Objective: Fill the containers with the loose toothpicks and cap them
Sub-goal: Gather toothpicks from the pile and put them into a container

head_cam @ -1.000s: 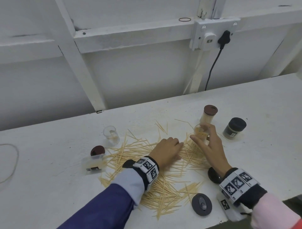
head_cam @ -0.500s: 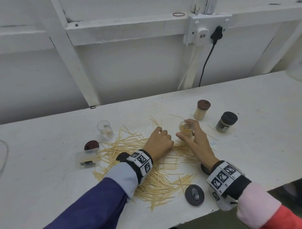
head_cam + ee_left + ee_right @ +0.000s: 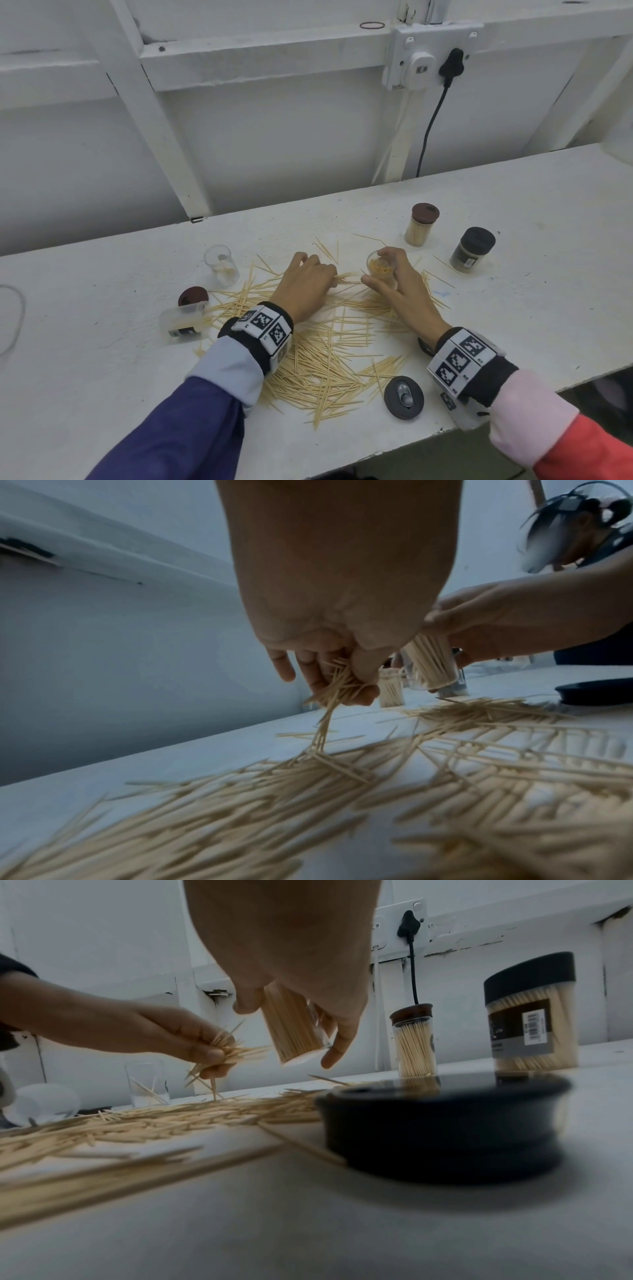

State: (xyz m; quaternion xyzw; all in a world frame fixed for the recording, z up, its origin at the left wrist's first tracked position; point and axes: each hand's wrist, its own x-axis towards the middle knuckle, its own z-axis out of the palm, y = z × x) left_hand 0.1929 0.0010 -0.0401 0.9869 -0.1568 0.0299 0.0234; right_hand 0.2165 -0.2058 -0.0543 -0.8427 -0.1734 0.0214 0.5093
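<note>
- The right hand (image 3: 400,287) held a clear container (image 3: 382,272), its fingers (image 3: 337,1047) curled round the wall; the container was open, tilted, nearly full of toothpicks, and lifted just clear of the bench (image 3: 102,394).
- The left hand (image 3: 305,287) pinched a bundle of toothpicks (image 3: 339,685) between thumb and curled fingers (image 3: 308,669), just beside the right hand's fingers; a few sticks hung from the bundle down to the bench.
- The loose toothpicks (image 3: 325,359) lay scattered on the bench under and behind both hands, toward the wrists.
- Beyond the right hand's fingers stood a brown-capped container (image 3: 420,224), full and upright, and further right a black-capped container (image 3: 472,249), also full.
- Beyond and left of the left hand's fingers stood an open glass container (image 3: 222,265) with a few sticks inside.
- Left of the left wrist a clear container (image 3: 183,318) lay on its side, a brown cap (image 3: 193,296) just beside it.
- A black lid (image 3: 404,397) lay flat near the right wrist, at the edge of the scattered sticks.
</note>
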